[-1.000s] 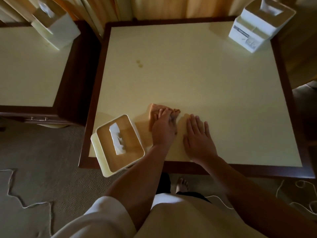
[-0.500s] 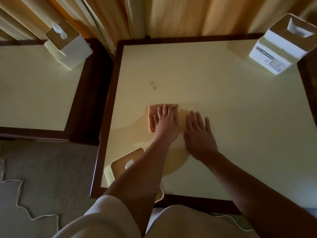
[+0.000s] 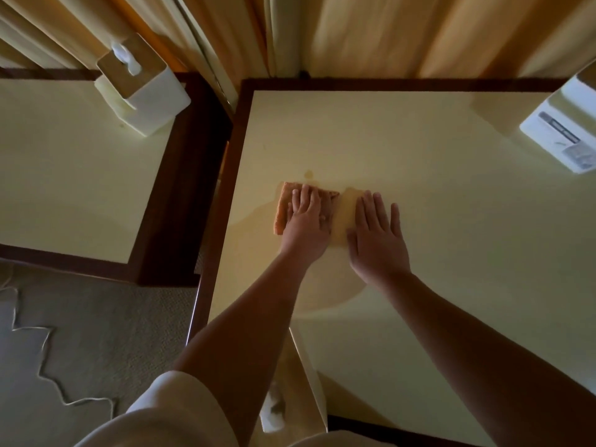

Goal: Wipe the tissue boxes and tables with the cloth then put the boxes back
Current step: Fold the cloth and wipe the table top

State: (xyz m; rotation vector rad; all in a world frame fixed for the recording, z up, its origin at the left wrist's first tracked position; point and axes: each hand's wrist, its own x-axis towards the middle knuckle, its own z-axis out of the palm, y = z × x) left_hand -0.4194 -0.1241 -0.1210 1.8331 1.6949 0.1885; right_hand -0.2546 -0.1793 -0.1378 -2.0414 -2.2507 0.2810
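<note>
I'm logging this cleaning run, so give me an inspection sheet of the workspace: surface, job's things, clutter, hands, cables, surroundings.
Surface: table has a cream top and a dark rim; a small spot lies just beyond the cloth.
Job's things: cloth flat on the table; near box at the front edge, partly hidden by the left arm; right box at the far right corner; left box on the side table.
Clutter: nothing seen.
Hands: left hand presses flat on the cloth; right hand lies flat on the table beside it.
Cables: thin cord on the carpet, left.
Surroundings: curtains behind both tables.
</note>
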